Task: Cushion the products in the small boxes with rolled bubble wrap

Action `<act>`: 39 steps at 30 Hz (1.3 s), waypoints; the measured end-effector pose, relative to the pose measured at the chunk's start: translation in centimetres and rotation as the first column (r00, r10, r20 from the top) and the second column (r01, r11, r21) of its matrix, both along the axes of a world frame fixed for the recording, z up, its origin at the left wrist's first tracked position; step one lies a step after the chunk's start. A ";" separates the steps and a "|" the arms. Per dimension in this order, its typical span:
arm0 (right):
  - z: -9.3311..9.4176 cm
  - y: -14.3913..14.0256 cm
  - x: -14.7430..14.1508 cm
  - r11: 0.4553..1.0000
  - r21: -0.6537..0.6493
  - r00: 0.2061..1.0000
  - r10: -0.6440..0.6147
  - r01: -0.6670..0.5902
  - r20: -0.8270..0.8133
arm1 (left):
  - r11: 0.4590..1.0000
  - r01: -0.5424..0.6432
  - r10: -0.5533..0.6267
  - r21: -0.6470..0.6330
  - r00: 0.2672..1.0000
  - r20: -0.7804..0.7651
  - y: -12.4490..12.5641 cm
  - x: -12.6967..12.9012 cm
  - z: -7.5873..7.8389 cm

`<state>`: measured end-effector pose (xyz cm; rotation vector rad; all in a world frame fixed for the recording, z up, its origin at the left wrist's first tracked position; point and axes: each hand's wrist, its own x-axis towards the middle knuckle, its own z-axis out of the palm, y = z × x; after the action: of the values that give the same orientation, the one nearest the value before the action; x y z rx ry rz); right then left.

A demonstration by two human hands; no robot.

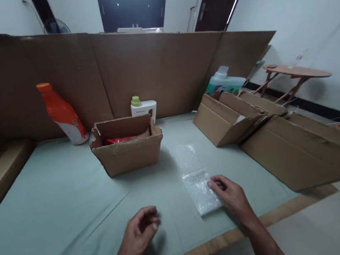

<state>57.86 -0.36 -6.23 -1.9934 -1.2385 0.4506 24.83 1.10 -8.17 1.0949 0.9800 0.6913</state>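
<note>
The right hand (231, 195) rests on the near right part of the table (56, 204), its fingertips pressing the right edge of a small bubble-wrap bag (201, 191) that lies flat on the pale green cover. The fingers are bent over the bag's edge, touching it rather than closed around it; whether anything is pinched I cannot tell. A second piece of clear bubble wrap (186, 155) lies just beyond the bag, toward the far side.

The left hand (140, 230) hovers just over the table to the left of the bag, apart from it, fingers loosely curled inward and holding nothing.

Farther back, near the middle of the table, stands an open cardboard box (127, 149) with something red (117, 140) inside. Behind it is a white bottle with a green cap (143, 106), and to the far left an orange bottle (62, 113) leans tilted against the cardboard wall (155, 74) that rings the table. On the right, another open cardboard box (223, 121) lies on its side, with flattened cardboard sheets (300, 146) spreading toward the near right. A green-and-white jug (225, 81) stands behind that box. Beyond the wall on the far right is a round wooden side table (297, 72).
</note>
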 end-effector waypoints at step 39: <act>0.9 -6.3 -16.7 0.525 0.043 0.447 0.763 -0.850 -0.466 | 0.953 0.233 -0.236 0.194 0.972 -0.008 9.3 -4.8 4.6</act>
<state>41.14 -6.65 -5.35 -1.1487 -1.8443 1.4709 20.03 10.37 -3.60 1.3507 0.7637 0.6078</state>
